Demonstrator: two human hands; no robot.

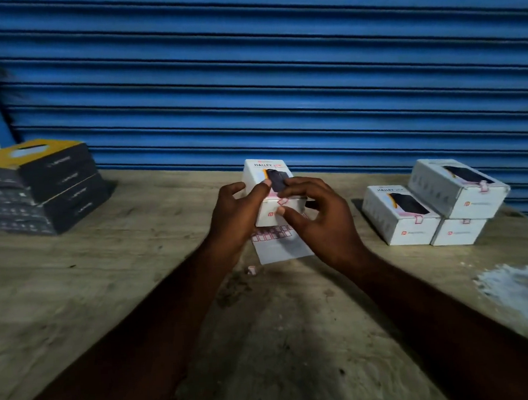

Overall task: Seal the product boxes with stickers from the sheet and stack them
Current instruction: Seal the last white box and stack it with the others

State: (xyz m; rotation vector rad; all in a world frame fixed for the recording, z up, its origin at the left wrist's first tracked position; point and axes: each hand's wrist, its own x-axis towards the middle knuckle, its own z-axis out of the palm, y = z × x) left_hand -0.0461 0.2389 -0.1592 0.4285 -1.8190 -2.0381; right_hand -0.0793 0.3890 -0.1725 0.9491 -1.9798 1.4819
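product box [262, 172]: white, held just above the table's middle, between both hands, over the sticker sheet.
sticker [283, 201]: small and pink, seen folded over the edge where the printed top meets the near end face.
left hand [236, 215]: the box's left side is gripped, fingers curled round it and thumb laid on the top.
right hand [318, 216]: the sticker's edge is pinched, forefinger on the top face and thumb pressed on the end face.
sticker sheet [279, 245]: white, laid flat on the table under the box; rows of pink-outlined stickers are left on it, partly hidden by the hands.
sealed boxes [399, 214]: three like boxes are set to the right, two on the table and one stacked on them, each with a pink sticker at its front edge.
progress: three boxes are judged done; the held one is judged to be in its sealing step and is not yet stacked.
pointing: the printed face is turned up, the short end face toward the person; the long axis runs away toward the shutter [280, 75], its far end a little leftward.
table [107, 286]: worn wood; a pink scrap [251, 270] lies near the sheet.
dark boxes [42, 188]: stacked far left; their part in the task cannot be told.
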